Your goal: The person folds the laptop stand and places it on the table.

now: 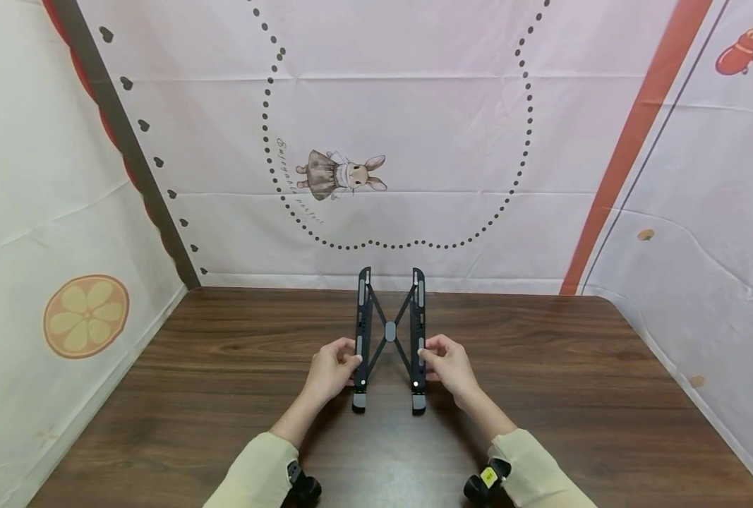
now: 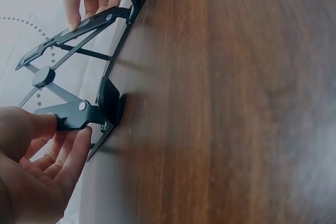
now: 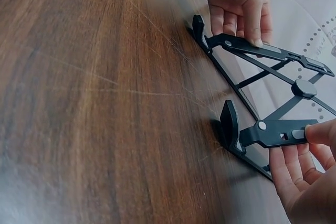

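A black folding laptop stand stands on the table, partly spread, with its crossed braces meeting at a grey round hub. My left hand pinches the left rail near its front end, thumb on top and fingers beneath. On the opposite side, my right hand holds the right rail the same way. Upturned front hooks show in the left wrist view. From the right wrist view, the upper rail is raised at an angle over a lower bar on the table.
The brown wood-grain table extends to both sides of the stand and in front of it. Behind it hangs a pale printed cloth with a rabbit figure and dotted line. Similar cloth walls border the left and right sides.
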Motion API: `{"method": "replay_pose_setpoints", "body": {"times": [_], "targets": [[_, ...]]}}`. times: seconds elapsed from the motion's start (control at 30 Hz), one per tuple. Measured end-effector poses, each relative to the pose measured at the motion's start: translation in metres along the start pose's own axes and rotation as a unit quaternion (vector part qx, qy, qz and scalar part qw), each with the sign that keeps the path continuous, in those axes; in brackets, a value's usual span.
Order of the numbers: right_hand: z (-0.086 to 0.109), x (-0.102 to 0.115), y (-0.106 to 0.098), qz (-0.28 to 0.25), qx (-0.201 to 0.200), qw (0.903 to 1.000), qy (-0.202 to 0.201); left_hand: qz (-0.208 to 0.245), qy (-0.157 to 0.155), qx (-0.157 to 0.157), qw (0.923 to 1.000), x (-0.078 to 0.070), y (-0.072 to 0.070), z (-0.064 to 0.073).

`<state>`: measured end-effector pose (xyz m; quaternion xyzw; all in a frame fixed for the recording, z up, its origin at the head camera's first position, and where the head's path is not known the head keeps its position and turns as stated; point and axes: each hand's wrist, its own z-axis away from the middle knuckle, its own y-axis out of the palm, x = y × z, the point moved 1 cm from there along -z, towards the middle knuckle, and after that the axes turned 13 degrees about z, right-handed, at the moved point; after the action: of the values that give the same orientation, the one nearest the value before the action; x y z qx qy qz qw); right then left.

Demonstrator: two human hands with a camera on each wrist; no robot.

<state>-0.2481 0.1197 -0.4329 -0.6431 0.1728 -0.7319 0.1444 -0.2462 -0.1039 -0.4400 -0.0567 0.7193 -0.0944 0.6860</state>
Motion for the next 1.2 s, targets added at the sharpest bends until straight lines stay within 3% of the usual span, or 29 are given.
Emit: {"method": "replay_pose_setpoints", "body": {"times": [1.2], "targets": [[0.002,0.005,0.014,-0.026,0.023,0.9991,-0.024,0.001,0.0,0.01,1.0,-0.002,0.017,0.0]]}}
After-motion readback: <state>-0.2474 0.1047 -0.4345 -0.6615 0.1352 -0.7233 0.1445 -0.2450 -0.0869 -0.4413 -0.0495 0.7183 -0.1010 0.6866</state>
